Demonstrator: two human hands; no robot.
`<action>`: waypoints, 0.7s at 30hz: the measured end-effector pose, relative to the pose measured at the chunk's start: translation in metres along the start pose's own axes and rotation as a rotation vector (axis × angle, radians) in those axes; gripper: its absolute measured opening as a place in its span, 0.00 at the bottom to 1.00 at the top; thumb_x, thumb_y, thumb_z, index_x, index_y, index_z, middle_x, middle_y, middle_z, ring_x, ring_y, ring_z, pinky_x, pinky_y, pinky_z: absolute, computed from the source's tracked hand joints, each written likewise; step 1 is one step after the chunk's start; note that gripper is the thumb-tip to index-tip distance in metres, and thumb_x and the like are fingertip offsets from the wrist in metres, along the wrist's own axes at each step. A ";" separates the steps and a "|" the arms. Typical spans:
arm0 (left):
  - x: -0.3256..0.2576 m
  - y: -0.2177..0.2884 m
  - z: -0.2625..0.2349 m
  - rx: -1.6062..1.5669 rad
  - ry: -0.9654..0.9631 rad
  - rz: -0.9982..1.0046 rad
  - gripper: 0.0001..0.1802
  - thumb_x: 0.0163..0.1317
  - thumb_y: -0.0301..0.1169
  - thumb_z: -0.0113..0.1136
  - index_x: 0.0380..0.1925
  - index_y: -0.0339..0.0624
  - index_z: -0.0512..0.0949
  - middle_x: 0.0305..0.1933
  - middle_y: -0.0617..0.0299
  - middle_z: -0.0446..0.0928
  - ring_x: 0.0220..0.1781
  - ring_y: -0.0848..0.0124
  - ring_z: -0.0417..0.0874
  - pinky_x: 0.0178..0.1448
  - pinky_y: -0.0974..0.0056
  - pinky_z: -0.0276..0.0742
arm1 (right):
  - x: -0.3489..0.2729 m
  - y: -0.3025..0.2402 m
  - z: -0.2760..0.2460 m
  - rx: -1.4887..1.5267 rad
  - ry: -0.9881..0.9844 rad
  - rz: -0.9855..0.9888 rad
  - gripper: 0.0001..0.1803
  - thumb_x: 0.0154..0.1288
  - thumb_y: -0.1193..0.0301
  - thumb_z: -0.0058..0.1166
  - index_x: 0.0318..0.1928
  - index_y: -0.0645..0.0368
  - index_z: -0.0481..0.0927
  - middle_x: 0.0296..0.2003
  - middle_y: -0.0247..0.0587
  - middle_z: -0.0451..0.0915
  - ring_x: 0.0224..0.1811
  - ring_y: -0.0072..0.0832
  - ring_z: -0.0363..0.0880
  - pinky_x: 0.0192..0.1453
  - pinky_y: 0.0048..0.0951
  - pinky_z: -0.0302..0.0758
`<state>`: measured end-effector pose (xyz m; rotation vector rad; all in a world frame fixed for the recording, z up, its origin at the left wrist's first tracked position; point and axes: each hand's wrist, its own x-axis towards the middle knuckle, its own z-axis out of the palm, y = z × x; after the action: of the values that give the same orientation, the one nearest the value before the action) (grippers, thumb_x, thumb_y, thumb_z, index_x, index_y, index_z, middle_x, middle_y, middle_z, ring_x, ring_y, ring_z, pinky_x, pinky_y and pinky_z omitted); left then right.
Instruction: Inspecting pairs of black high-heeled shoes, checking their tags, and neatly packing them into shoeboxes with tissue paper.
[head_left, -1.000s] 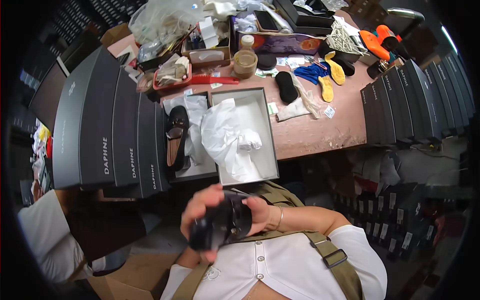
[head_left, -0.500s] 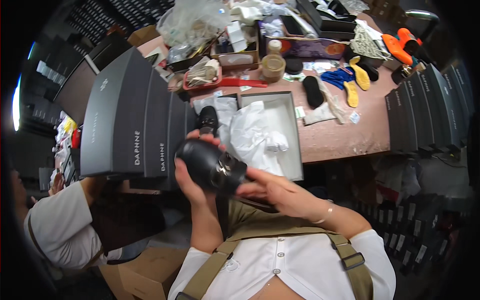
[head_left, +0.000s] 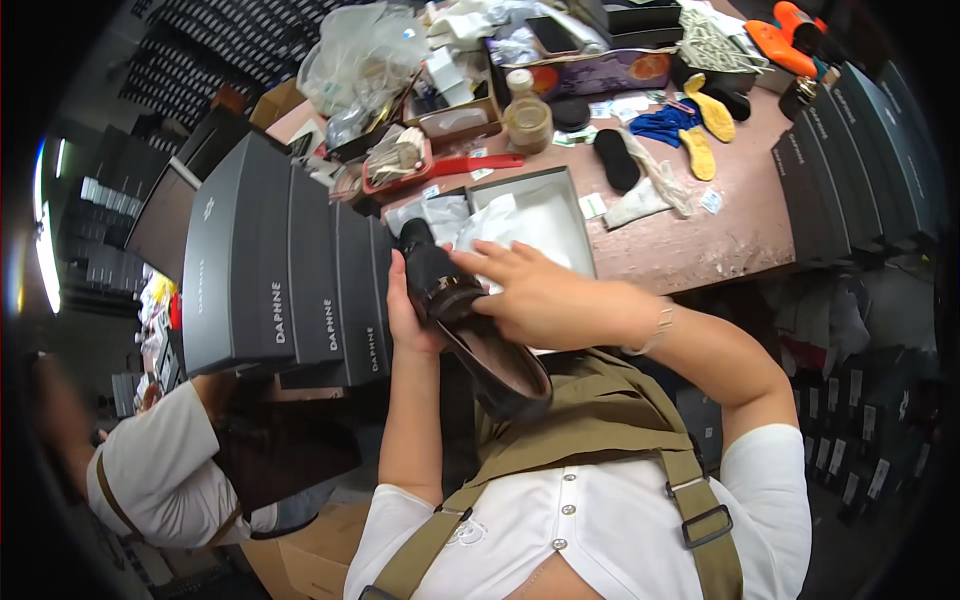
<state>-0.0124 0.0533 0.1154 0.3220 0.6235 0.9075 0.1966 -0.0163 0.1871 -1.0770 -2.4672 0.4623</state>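
A black leather shoe (head_left: 492,368) with a metal buckle on its strap is tilted in front of my chest, toe away from me and its insole showing. My left hand (head_left: 407,305) is closed around its left side near the front. Over the strap and front opening lies my right hand (head_left: 535,295), touching the shoe with its fingers apart. Beyond them a shoe box (head_left: 580,225) holds white tissue paper (head_left: 492,220). Another black shoe (head_left: 414,233) shows partly at the box's left, mostly hidden behind the held one.
Grey shoe boxes (head_left: 240,260) stand in a row at left, more boxes (head_left: 850,170) at right. Along the back lie a red tray (head_left: 398,165), a bottle (head_left: 527,115), yellow insoles (head_left: 697,152) and a black insole (head_left: 616,160). A co-worker's white sleeve (head_left: 155,440) is at lower left.
The shoe has turned from showing its rounded toe to showing its opening and insole. My right hand has moved from the shoe's near end up over its strap.
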 end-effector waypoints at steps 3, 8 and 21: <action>-0.010 -0.027 0.014 0.061 0.090 -0.024 0.35 0.66 0.60 0.44 0.50 0.36 0.73 0.47 0.49 0.79 0.52 0.56 0.79 0.58 0.51 0.76 | 0.007 0.000 0.039 -0.379 0.074 -0.143 0.11 0.51 0.64 0.54 0.29 0.54 0.86 0.67 0.48 0.63 0.74 0.43 0.53 0.72 0.63 0.49; -0.020 -0.052 -0.015 0.008 0.104 -0.081 0.30 0.68 0.57 0.44 0.52 0.43 0.74 0.52 0.53 0.77 0.54 0.59 0.79 0.59 0.52 0.75 | -0.002 0.022 0.068 -0.297 0.031 -0.299 0.10 0.49 0.64 0.54 0.24 0.54 0.85 0.64 0.46 0.66 0.72 0.42 0.55 0.73 0.64 0.43; -0.027 -0.068 -0.040 -0.014 0.201 -0.106 0.31 0.68 0.56 0.43 0.50 0.39 0.74 0.49 0.49 0.78 0.53 0.58 0.79 0.58 0.54 0.76 | -0.008 0.010 0.093 -0.167 0.139 -0.215 0.08 0.46 0.67 0.55 0.22 0.54 0.84 0.60 0.44 0.70 0.69 0.40 0.60 0.73 0.65 0.43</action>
<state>-0.0066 -0.0087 0.0597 0.1846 0.8120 0.8479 0.1625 -0.0288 0.1006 -0.8586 -2.4941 0.1136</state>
